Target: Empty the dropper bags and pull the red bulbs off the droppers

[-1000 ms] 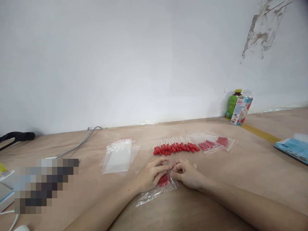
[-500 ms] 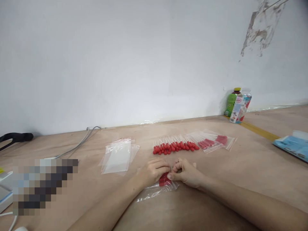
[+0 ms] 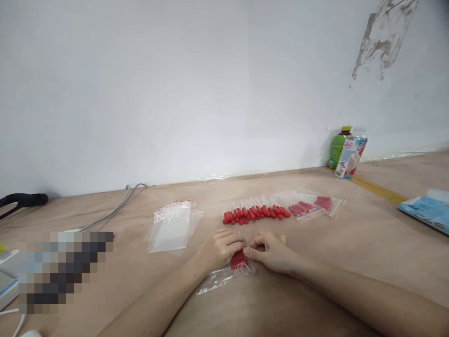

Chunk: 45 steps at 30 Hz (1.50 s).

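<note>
Near the table's front, my left hand (image 3: 224, 247) has its fingers curled over a clear plastic bag (image 3: 219, 281), pressing and gripping it. Red ends of sticks (image 3: 239, 260) show inside the bag; the rest lies under my fingers. My right hand (image 3: 271, 250) is closed in a pinch at the bag's right edge, thumb and forefinger close to my left fingertips. Just beyond both hands lies a row of loose white sticks with red tips (image 3: 257, 214). To their right, filled bags (image 3: 303, 209) overlap, with similar red-ended sticks inside.
A stack of flat clear zip bags (image 3: 171, 229) lies to the left. Grey cables (image 3: 121, 206) and a black curved object (image 3: 28, 200) are farther left. Two bottles (image 3: 345, 154) stand by the wall at right. A blue packet (image 3: 426, 210) lies at the right edge.
The bag and my left hand have shifted slightly left. My right thumb has moved off the red ends to the bag's edge.
</note>
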Tool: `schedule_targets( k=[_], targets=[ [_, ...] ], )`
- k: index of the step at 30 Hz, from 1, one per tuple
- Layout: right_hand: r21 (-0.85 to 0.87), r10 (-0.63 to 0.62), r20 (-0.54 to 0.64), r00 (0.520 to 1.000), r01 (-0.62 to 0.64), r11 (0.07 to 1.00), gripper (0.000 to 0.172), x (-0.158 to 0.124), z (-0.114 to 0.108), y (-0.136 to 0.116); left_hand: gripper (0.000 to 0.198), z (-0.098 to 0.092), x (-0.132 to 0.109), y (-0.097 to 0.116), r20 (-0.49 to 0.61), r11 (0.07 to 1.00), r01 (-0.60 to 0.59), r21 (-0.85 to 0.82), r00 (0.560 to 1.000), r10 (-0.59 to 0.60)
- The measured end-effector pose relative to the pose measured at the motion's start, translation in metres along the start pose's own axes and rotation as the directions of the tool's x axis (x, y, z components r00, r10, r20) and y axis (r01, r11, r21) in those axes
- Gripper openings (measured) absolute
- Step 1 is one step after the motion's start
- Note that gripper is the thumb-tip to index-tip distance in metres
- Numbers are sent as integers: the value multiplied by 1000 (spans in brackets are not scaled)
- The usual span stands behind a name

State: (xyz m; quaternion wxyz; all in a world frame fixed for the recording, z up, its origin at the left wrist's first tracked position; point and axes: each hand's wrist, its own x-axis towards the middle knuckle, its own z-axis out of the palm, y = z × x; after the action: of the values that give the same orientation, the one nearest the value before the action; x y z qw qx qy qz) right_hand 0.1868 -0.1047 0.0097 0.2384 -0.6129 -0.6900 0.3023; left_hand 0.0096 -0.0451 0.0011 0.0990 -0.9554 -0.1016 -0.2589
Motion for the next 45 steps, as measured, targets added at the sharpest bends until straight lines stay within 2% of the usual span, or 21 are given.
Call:
schedule_targets(
  k=[5, 10, 16, 22, 24, 26, 28, 30, 34, 38, 41, 45],
  targets=[
    [26, 30, -18, 999, -30, 999, 21, 1, 1, -2, 24, -1, 1, 1, 10, 999, -26, 31, 1000, 25],
    [94, 41, 5, 999, -41, 995, 19, 1, -3, -2, 24, -1, 0, 0, 4, 998, -30, 47, 1000, 30],
    [198, 113, 46, 993, -120, 973, 16, 2, -4, -1, 23, -3, 0, 2, -8, 993, -63, 98, 998, 64],
    [185, 188, 16, 982, -187, 965, 17, 2, -3, -4, 24, -4, 2, 3, -19, 994, -64, 86, 998, 66],
    [161, 140, -20, 990, -135, 978, 20, 2, -2, -2, 25, -5, 1, 3, -12, 996, -46, 75, 999, 47],
    [110, -25, -109, 994, 37, 993, 16, 2, -2, 4, 24, -6, 0, 3, -6, 998, -11, 59, 1000, 11],
    [-9, -288, -186, 939, 292, 957, 11, 2, -3, 10, 23, -7, -1, 4, -5, 999, 23, 44, 1000, -23],
    [-167, -504, -188, 843, 478, 862, 13, 2, -6, 16, 23, -7, -1, 4, 3, 999, 40, 34, 999, -40],
    [-380, -704, -176, 688, 612, 693, 10, 7, -4, 23, 25, -5, 0, 4, 23, 999, 35, 15, 999, -35],
    [-502, -839, -249, 484, 676, 539, 14, 14, 5, 28, 24, -3, 1, 3, 10, 999, 34, -29, 999, -34],
    [-551, -866, -263, 424, 671, 496, 16, 15, 7, 29, 23, -3, 2, 2, 12, 999, 16, -42, 1000, -15],
    [-591, -897, -173, 406, 686, 425, 17, 14, 3, 29, 22, -6, 2, 3, 26, 999, -1, -43, 1000, 2]
  ],
)
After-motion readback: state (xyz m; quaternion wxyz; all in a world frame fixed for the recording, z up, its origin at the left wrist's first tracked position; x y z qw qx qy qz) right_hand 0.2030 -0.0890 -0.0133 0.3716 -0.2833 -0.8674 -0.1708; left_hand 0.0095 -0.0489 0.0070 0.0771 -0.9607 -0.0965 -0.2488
